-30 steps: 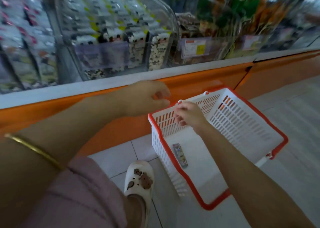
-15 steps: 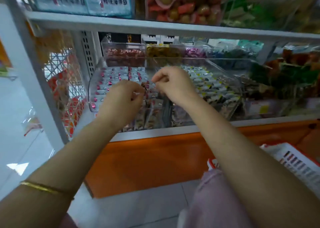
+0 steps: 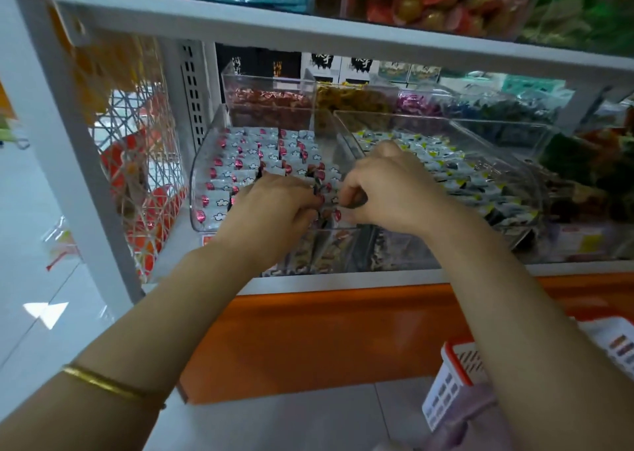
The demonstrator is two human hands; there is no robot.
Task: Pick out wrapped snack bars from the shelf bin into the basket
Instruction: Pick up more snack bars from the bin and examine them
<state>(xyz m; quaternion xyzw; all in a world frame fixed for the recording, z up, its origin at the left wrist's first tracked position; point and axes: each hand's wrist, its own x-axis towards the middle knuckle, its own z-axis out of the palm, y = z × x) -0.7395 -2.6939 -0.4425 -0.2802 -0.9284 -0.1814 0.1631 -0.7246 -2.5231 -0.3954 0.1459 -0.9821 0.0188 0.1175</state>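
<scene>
Left hand: your left hand [image 3: 271, 210] is down in the bin at mid-frame, fingers curled in among the wrapped snack bars [image 3: 240, 167]. The fingertips are tucked under the knuckles, so you cannot tell whether it grips one.
Right hand: your right hand [image 3: 391, 190] sits just beside it, thumb and curled fingers pinching a bar at the bin's right side.
Task's thing: the bars have pale wrappers with pink ends and lie in rows in the clear shelf bin [image 3: 200, 190], centre-left of the frame. Your hands cover the near right rows.
Basket: the basket [image 3: 442, 399], white with an orange rim, shows only as a corner at the lower right. Your right forearm and the frame edge cut off the rest, and its inside is out of sight.
Hard to read: the print on the wrappers is too blurred to make out, and the bin's front wall is partly behind your left wrist.
Neighbour: a second clear bin [image 3: 528, 179] of yellow-and-dark wrapped pieces stands directly to the right, its left wall running behind your right hand.
Edges: the upper shelf board [image 3: 308, 35] crosses the top of the frame above the bins. A white upright [image 3: 73, 176] slants down the left, and an orange base panel [image 3: 326, 341] lies below the shelf lip.
Open room: a gap shows between the bars and the upper shelf board, and floor [image 3: 274, 426] shows at bottom centre between your forearms.
Bracelet: a gold bracelet [image 3: 103, 383] sits on your left forearm, lower left.
</scene>
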